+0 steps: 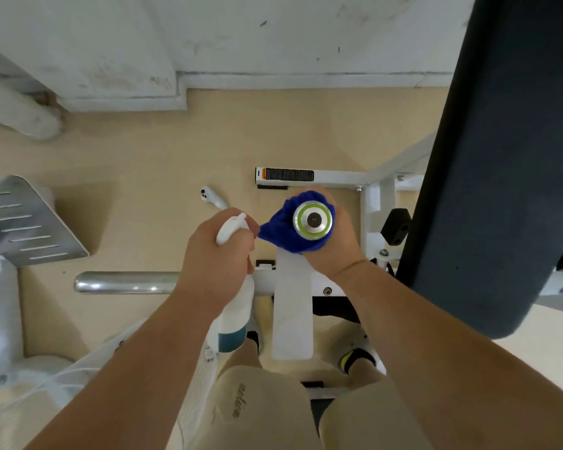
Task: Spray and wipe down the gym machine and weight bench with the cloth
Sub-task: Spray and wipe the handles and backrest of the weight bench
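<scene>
Blue cloth (273,231), one, in right hand (337,251); one bottle (234,319) in left hand (216,254).

At the centre of the frame the right hand (333,241) wraps a blue cloth (280,227) around an upright bar of the white machine frame (338,177), just below its silver end cap (313,219). Just left of it, the left hand (216,251) grips a white spray bottle (233,315). A dark padded bench (501,157) fills the right side, and a chrome bar (127,282) lies at lower left.

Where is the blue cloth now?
Head view, right of centre: the blue cloth is wrapped round the chrome bar end, gripped by the right hand, beside the spray bottle.
</scene>
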